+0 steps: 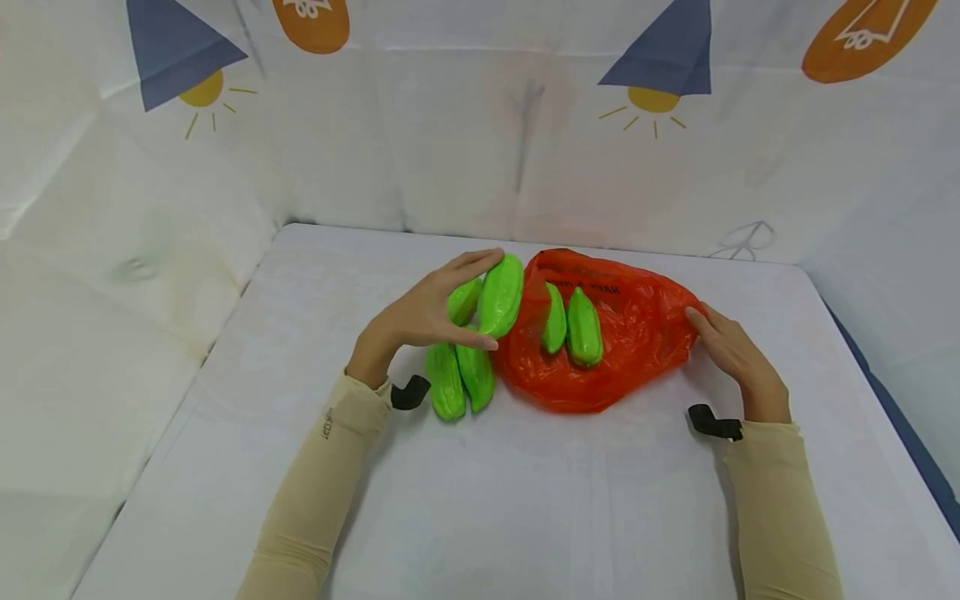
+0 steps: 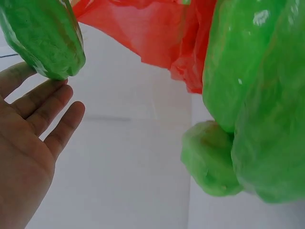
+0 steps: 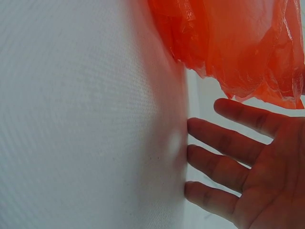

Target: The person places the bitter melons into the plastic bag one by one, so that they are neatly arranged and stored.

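Observation:
My left hand [image 1: 420,312] holds a glossy green ribbed vegetable, long and oval [image 1: 501,296], between thumb and fingertips, above the table by the left side of a red plastic bag [image 1: 637,333]. Its exact kind cannot be told. Three similar green vegetables [image 1: 446,383] lie beneath and beside that hand, large in the left wrist view. Two more green vegetables [image 1: 584,329] rest in the bag's mouth. My right hand [image 1: 738,358] holds the bag's right edge; in the right wrist view its four fingers [image 3: 224,136] extend straight below the plastic, with the thumb out of sight.
The white table [image 1: 525,517] carries everything. White cloth walls [image 1: 450,142] with printed lamp shapes stand behind it and at both sides. Black straps [image 1: 411,392] stick out at both wrists.

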Demonstrator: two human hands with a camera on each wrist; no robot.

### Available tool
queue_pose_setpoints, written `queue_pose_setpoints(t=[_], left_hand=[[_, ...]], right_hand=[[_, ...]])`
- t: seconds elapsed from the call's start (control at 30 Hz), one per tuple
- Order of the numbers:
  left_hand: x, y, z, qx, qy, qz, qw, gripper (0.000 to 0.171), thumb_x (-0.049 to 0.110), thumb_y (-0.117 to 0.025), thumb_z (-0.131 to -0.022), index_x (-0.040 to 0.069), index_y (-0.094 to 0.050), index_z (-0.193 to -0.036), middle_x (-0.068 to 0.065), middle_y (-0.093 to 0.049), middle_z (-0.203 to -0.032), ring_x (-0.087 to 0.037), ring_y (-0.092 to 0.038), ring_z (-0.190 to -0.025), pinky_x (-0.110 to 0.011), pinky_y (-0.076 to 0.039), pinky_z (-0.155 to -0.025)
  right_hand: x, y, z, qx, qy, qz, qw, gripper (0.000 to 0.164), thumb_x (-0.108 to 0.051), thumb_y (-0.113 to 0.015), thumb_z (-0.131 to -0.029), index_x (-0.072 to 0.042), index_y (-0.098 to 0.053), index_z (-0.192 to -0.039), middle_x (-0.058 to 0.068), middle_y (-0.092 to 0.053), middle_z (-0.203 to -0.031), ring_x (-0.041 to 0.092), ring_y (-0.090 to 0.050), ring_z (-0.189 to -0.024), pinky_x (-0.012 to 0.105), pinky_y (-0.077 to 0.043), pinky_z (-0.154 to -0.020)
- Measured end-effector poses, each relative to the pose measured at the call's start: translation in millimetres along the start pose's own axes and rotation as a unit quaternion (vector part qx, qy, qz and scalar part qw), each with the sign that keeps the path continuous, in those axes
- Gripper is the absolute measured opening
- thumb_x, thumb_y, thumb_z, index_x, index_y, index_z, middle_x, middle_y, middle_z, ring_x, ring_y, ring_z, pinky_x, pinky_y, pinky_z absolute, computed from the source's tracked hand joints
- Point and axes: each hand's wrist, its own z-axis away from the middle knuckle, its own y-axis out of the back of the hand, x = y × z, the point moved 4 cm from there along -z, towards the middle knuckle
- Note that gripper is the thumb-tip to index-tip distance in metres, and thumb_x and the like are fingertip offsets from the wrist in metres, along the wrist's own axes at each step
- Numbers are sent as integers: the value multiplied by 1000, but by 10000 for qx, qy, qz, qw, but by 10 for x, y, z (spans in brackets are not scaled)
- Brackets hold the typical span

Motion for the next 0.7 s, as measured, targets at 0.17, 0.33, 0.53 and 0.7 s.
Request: queue_pose_setpoints(t=[0.17, 0.33, 0.53, 0.7], left_hand=[[89, -69, -21, -181, -128, 73, 9997, 104, 40, -85, -74, 27, -23, -157, 6, -24, -161, -14, -23, -148, -50, -28, -118], [151, -142, -48, -326, -201, 81, 9992, 103, 41, -84, -74, 27, -24, -157, 7, -25, -160, -12, -24, -147, -48, -30, -117], [215, -154, -48, -289, -353, 106, 9989, 103, 40, -85, -73, 26, -25, -156, 6, -27, -159, -12, -26, -146, -47, -31, -117], [251, -151, -45, -293, -422, 148, 9986, 103, 39, -85, -73, 25, -25, -156, 5, -28, -159, -12, -26, -146, -47, -30, -117]], right_hand=[[-1, -1, -2, 30, 17, 35, 10000, 77, -58, -16, -103, -5, 1, -156, 36, -20, -154, 56, -19, -139, 74, -20, -107], [-2, -4, 4, 17, 13, 29, 10000, 77, -58, -16, -103, -6, 1, -156, 36, -20, -154, 56, -19, -140, 74, -20, -107], [-10, 8, 6, 2, 23, 20, 10000, 76, -57, -16, -103, -7, 1, -156, 35, -17, -155, 56, -17, -140, 75, -19, -107], [-11, 8, 7, 1, 28, 14, 10000, 76, -57, -16, -103, -6, 1, -156, 35, -16, -155, 57, -17, -140, 74, -19, -107]])
